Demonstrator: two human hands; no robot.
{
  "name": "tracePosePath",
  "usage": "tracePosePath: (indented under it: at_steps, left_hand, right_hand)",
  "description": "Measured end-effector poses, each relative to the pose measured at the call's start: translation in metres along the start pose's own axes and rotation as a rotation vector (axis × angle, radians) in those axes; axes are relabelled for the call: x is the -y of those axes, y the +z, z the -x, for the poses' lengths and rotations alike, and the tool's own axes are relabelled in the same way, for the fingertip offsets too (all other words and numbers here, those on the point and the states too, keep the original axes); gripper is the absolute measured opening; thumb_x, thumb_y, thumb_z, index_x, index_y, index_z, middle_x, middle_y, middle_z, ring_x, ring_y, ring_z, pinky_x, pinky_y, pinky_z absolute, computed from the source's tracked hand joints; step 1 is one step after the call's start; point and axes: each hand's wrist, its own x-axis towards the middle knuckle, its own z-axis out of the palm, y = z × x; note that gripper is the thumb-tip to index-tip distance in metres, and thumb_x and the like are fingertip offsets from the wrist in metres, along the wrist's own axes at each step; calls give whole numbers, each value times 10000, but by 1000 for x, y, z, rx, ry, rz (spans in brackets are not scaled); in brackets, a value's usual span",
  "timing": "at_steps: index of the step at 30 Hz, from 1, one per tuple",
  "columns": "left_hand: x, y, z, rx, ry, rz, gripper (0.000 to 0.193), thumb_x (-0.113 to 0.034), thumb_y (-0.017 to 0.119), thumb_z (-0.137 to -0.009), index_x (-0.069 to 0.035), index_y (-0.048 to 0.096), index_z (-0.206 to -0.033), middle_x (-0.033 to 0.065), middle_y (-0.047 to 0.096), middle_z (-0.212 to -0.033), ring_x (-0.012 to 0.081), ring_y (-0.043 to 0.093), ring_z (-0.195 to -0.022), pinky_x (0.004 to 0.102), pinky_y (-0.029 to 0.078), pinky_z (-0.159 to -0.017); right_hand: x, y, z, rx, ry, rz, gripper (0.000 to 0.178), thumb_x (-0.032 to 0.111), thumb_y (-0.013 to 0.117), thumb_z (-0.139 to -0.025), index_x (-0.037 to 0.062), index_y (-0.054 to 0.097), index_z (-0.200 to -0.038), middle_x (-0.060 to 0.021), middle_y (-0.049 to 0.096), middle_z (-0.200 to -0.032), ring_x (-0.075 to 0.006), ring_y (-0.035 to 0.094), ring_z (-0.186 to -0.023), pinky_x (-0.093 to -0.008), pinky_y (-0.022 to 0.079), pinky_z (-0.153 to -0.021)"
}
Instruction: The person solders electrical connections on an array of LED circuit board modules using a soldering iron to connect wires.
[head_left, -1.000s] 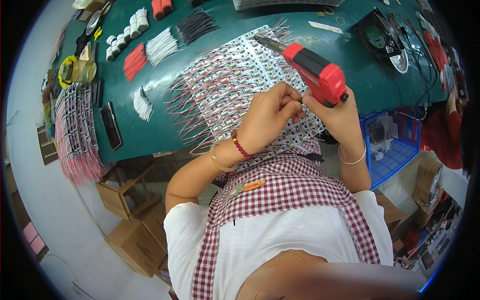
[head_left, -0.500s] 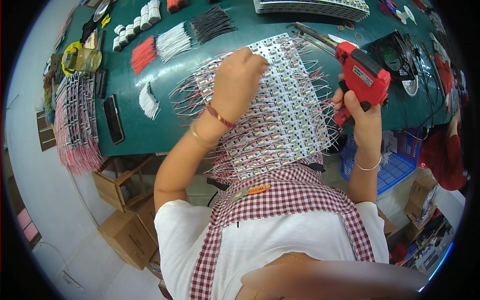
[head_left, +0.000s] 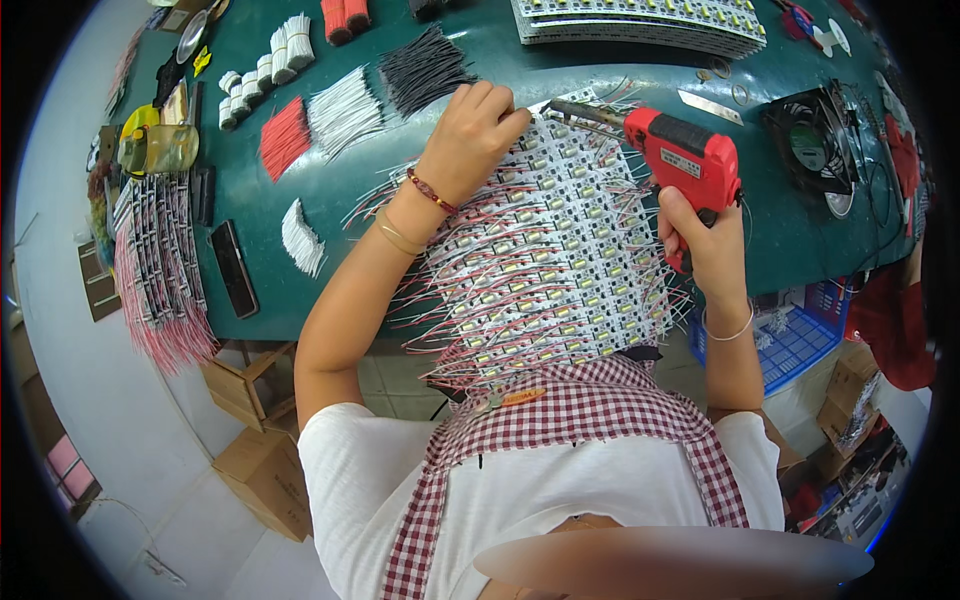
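A red and black soldering gun is gripped in my right hand, its fingers wrapped round the handle. The gun's metal tip reaches left over the far edge of a white LED circuit board panel, close to my left hand. That hand is closed in a pinch above the panel's far left corner; what its fingertips hold is hidden. Many thin red and white wires fan out from the panel's left side, and more stick out on the right. The panel's near end lies against the checked apron.
White wires, red wires and black wires lie in piles on the green table. Stacked panels stand at the back. A phone lies left, a fan right. Below is a blue basket.
The soldering gun has swung left, bringing its tip over the panel's far edge near my left hand. My left hand stays pinched and has shifted slightly. The whole view has tilted a little.
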Motion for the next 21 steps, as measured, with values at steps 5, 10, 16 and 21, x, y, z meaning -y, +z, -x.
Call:
tracePosePath:
  at_steps: [5, 10, 16, 21]
  left_hand:
    - [0, 0, -2, -2, 11, 38, 212, 0, 579, -693, -54, 623, -893, 62, 498, -809, 236, 507, -781, 328, 420, -711]
    - [-1, 3, -4, -12, 24, 49, 209, 2, 570, -694, -47, 615, -892, 62, 503, -814, 235, 508, -780, 328, 420, -710]
    - [-4, 4, -4, -23, 32, 52, 196, -6, 569, -702, -46, 616, -888, 59, 504, -811, 231, 505, -769, 327, 417, -703]
    - [-4, 4, -4, -3, 24, 47, 195, -15, 573, -709, -47, 624, -895, 59, 506, -814, 225, 506, -771, 324, 415, -705]
  right_hand:
    - [4, 3, 4, -35, -3, 11, 216, 238, 698, -858, 37, 625, -830, 15, 574, -597, -29, 505, -479, -189, 385, -433]
    - [1, 2, 6, -36, 19, 27, 223, 243, 697, -858, 30, 632, -840, 14, 579, -597, -34, 509, -479, -189, 385, -440]
    - [2, 4, 11, -66, 11, 48, 232, 248, 702, -855, 26, 635, -835, 14, 578, -591, -40, 502, -466, -199, 382, -433]
    - [2, 6, 12, -61, 12, 110, 239, 252, 709, -848, 23, 641, -845, 10, 583, -591, -41, 508, -471, -202, 384, -433]
